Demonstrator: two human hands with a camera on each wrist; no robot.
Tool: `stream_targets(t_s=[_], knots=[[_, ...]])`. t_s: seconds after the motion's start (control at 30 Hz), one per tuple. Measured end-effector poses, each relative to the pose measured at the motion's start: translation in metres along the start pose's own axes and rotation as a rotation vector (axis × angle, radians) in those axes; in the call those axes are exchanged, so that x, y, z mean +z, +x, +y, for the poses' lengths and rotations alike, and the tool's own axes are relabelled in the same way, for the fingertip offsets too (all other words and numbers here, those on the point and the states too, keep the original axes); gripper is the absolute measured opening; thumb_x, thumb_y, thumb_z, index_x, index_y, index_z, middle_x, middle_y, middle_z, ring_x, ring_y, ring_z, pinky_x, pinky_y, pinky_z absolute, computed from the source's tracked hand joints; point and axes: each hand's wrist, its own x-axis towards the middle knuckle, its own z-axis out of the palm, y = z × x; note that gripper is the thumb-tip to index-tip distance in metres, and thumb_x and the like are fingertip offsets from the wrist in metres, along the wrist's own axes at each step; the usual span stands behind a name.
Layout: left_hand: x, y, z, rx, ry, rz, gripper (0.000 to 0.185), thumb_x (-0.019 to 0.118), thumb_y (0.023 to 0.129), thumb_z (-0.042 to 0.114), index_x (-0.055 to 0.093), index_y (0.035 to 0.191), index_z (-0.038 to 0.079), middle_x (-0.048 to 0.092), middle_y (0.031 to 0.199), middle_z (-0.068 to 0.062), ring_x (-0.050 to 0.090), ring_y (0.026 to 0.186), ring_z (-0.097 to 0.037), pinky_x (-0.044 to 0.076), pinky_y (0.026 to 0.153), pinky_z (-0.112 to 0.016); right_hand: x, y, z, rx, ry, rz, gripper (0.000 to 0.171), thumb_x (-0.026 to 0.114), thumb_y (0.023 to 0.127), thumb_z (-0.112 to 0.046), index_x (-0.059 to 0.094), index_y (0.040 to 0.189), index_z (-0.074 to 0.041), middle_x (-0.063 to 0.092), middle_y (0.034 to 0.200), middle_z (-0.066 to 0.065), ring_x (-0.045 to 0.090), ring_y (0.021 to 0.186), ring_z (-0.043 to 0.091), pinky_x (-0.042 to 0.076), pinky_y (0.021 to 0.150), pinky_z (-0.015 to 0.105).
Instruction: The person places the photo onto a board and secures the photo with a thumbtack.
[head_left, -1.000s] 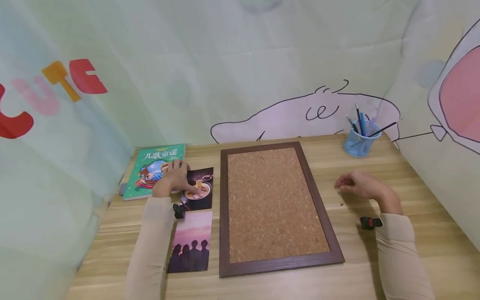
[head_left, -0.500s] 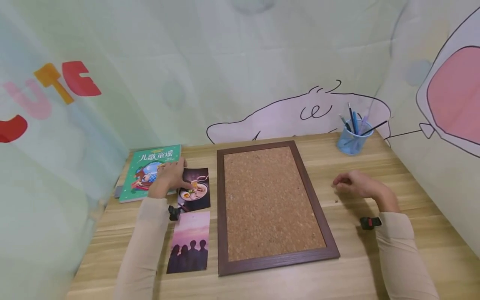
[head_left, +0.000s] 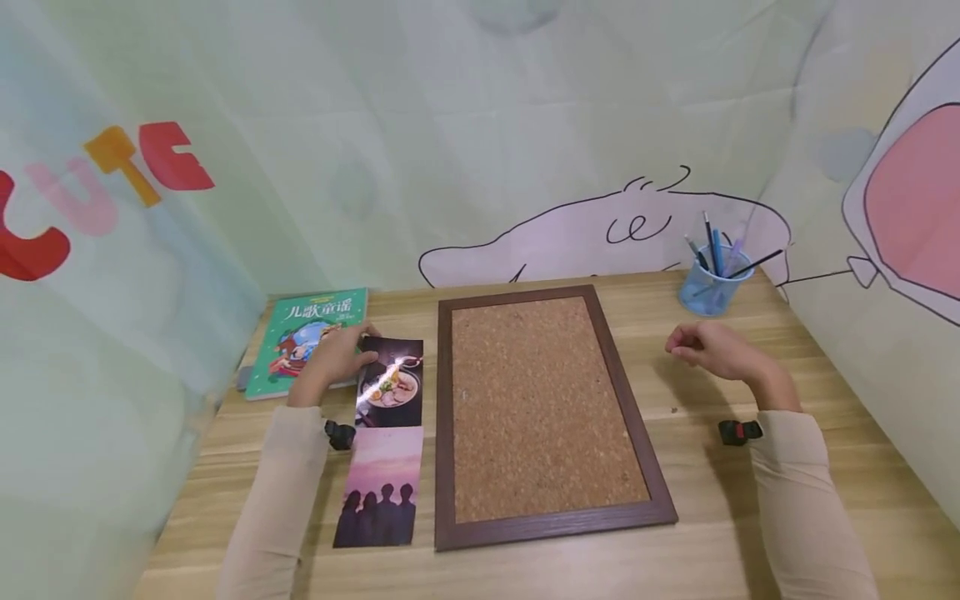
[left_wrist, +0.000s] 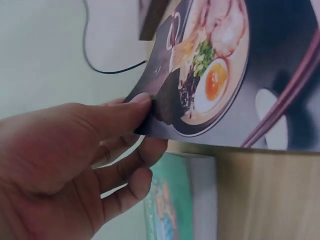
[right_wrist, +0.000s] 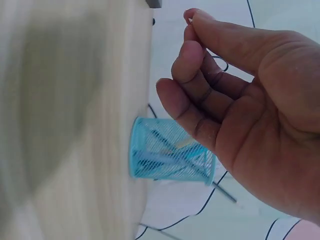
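My left hand point(head_left: 347, 357) pinches the left edge of a ramen photo point(head_left: 392, 383), thumb on top and fingers underneath. In the left wrist view the photo point(left_wrist: 225, 75) curves up off the wooden desk in that hand point(left_wrist: 145, 115). A sunset photo with silhouettes point(head_left: 378, 487) lies flat just below it. A cork board in a brown frame point(head_left: 543, 408) lies in the middle. My right hand point(head_left: 686, 348) hovers to the board's right with curled fingers, thumb and forefinger tips together point(right_wrist: 190, 17). I see nothing between them.
A green children's book point(head_left: 311, 333) lies at the back left, partly under my left hand. A blue mesh pen cup point(head_left: 705, 287) point(right_wrist: 170, 155) stands at the back right. Printed fabric walls close in the desk on three sides. A tiny dark speck point(head_left: 675, 409) lies near the right forearm.
My left hand slid from the ramen photo's face to its left edge and lifted that edge. My right hand rose slightly and stayed curled.
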Motion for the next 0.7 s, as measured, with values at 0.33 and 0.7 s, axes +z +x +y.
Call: stream_targets(t_s=[0.33,0.7], knots=[[-0.027,0.013,0.031,-0.076,0.017,0.046,0.028,0.053,0.089,0.016,0.053,0.116,0.016,0.057,0.111,-0.017,0.054,0.095,-0.034,0.041,0.074,-0.05,-0.017,0.021,-0.014,-0.017,-0.077,0.088,0.011,0.051,0.09,-0.015,0.059,0.095,-0.009,0.061,0.08,0.003,0.056,0.069,0.019,0.045,0.058,0.028],[-0.043,0.029,0.061,-0.023,-0.059,0.144,0.022,0.051,0.091,0.022,0.054,0.113,0.02,0.062,0.098,-0.011,0.057,0.077,-0.025,0.041,0.064,-0.04,-0.01,0.055,-0.035,-0.056,-0.022,0.064,0.015,0.052,0.09,-0.017,0.062,0.096,-0.007,0.061,0.079,0.003,0.056,0.068,0.017,0.045,0.058,0.029]])
